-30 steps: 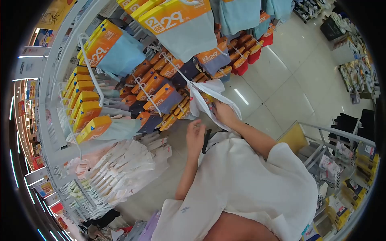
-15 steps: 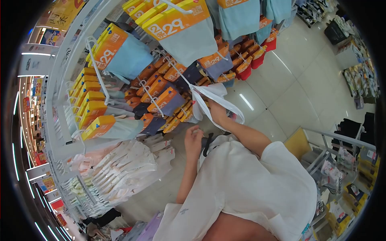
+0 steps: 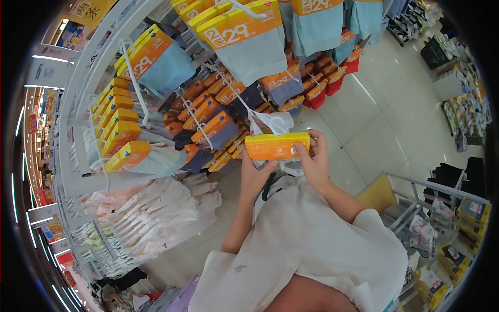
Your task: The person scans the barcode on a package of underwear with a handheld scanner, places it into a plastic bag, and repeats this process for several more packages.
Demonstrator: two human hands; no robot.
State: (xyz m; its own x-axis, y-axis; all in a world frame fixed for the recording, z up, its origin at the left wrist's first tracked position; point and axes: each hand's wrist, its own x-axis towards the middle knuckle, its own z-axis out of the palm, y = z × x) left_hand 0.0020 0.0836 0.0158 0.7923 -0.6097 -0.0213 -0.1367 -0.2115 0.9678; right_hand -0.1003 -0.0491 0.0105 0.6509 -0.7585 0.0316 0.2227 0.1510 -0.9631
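Between my two hands is an orange and yellow pack [image 3: 275, 146], held level in front of my chest, with a small printed label at its right end. It resembles the card tops of the hanging garments, and its contents are hidden. My left hand [image 3: 253, 172] grips its left end, thumb along the lower edge. At the other end, my right hand [image 3: 316, 158] has its thumb on the front and its fingers behind. Just beyond the pack, a white plastic bag [image 3: 278, 120] hangs at the end of a rack hook.
Garments on orange price cards [image 3: 244, 28] hang from a white rack [image 3: 83, 182] ahead and to the left. White and pink clothes [image 3: 156, 216] hang lower left. Another metal rack [image 3: 436, 184] with packaged goods stands at the right. Tiled floor [image 3: 374, 104] runs between the racks.
My right hand has come out of the white bag, and the orange and yellow pack has appeared between both hands. My left hand has closed on its left end. The bag hangs by the hook.
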